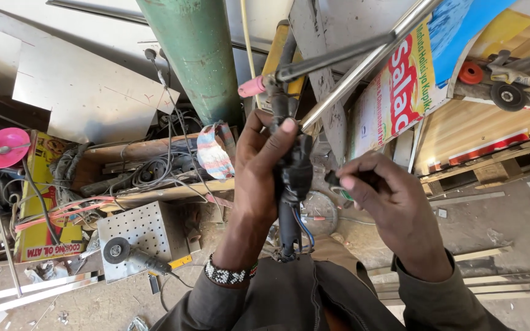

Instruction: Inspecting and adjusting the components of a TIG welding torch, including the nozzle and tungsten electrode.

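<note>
Up close, the person's left hand (259, 165) is wrapped around a black welding torch (291, 171), its grip shut tight on the taped handle with the thumb pressed up near the top. The torch stands nearly upright between the two hands, its pink nozzle (252, 87) pointing left at the head, and thin blue and dark wires hang out from its lower end just above the person's lap. A beaded bracelet (229, 274) sits on the left wrist. The right hand (394, 208) is just beside the torch on its right, fingers curled inward with the fingertips pinched together on something small and dark; I cannot tell what it is. Above the hands a shiny steel tube (363, 64) runs diagonally up to the right, and a darker bar crosses it, meeting the head of the torch. Behind them a green cylinder (200, 55) rises upward, with a bundle of striped cloth (213, 153) at its foot. On the left, on the dusty floor (510, 227), lies an angle grinder (133, 256) beside a perforated metal plate (139, 230), with tangled cables, a yellow carton (47, 202) and a pink disc (4, 147) further left. A colourful printed sign (412, 79) leans on the right, next to wooden pallets (480, 159).
</note>
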